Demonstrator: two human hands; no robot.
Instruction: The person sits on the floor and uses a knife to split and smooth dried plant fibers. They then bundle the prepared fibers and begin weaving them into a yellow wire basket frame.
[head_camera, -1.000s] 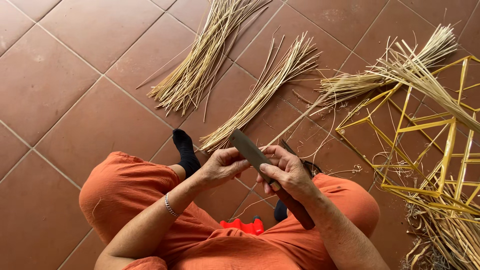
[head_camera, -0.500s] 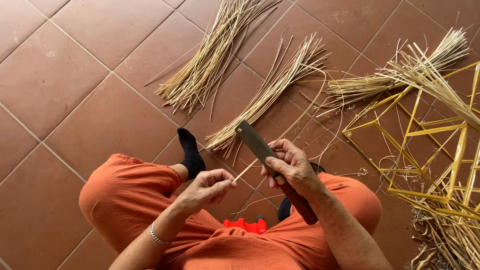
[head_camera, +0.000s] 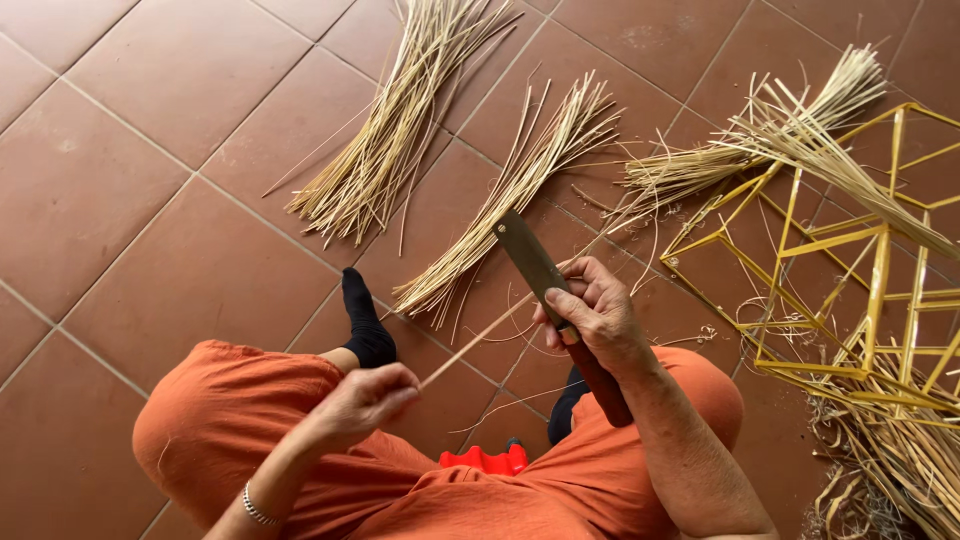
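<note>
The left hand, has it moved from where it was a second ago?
Yes. The left hand has pulled away from the knife, down toward the orange-clad knee, drawing the strip.

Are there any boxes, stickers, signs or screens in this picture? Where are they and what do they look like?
None show: no package, label, sign or screen.
What does show is the red tile floor, pale strip bundles, a yellow stick frame, the left hand pinching a thin strip and the right hand gripping a knife.
</note>
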